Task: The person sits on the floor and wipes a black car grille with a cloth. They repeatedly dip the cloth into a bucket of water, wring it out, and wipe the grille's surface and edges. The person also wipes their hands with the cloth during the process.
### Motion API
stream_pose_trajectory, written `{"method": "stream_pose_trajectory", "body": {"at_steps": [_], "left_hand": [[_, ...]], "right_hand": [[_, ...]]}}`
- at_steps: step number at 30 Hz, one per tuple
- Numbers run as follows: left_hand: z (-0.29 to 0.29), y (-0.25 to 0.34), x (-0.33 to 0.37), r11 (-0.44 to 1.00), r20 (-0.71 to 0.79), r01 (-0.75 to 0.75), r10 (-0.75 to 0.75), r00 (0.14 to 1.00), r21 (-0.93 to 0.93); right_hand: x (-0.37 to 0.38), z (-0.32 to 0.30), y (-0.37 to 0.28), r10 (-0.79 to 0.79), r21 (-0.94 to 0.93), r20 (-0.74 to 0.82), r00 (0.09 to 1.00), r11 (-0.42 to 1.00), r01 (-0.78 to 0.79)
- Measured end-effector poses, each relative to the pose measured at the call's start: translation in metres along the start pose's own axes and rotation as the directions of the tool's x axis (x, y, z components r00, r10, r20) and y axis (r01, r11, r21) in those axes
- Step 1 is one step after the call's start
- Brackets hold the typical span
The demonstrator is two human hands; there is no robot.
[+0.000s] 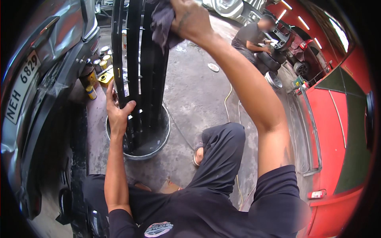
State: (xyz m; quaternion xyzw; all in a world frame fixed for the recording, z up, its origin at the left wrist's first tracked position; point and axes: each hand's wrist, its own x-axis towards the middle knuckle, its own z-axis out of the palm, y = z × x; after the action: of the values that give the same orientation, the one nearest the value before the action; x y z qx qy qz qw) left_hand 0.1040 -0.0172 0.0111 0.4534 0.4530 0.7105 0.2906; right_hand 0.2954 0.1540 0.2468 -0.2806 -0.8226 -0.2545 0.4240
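A long black slatted panel [154, 75], which looks like a car grille, stands upright with its lower end inside a round dark tub [162, 147]. My left hand [118, 116] grips the panel's left edge, thumb on the front and fingers around the side. Higher up, my right hand [192, 23] is closed on a dark, crumpled cloth [162, 24] against the panel's upper right edge. The panel's top runs out of the picture, and the cloth hides part of it.
To the left is a silver car [43, 35] with its bumper close by. Several cans [91, 92] stand behind the panel. A person [250, 37] crouches by stacked tyres [272, 59] at the back right. Thin hoses [227, 101] cross the floor; a red vehicle [327, 115] fills the right.
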Motion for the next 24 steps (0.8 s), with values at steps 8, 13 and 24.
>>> {"method": "stream_pose_trajectory", "body": {"at_steps": [8,13,24], "left_hand": [[-0.005,-0.006,0.003,1.000,-0.014,-0.024,0.024,1.000,-0.007],[0.005,-0.007,0.004,0.999,0.020,-0.046,0.046,0.999,-0.017],[0.007,-0.004,-0.005,1.000,0.014,-0.027,0.027,1.000,0.006]], "right_hand": [[-0.018,0.005,-0.001,0.063,0.168,-0.010,0.998,0.984,-0.060],[0.020,-0.008,0.057,0.200,0.195,-0.051,0.979,0.963,-0.186],[-0.002,0.007,0.003,0.070,-0.050,-0.132,0.989,0.996,-0.077]]}}
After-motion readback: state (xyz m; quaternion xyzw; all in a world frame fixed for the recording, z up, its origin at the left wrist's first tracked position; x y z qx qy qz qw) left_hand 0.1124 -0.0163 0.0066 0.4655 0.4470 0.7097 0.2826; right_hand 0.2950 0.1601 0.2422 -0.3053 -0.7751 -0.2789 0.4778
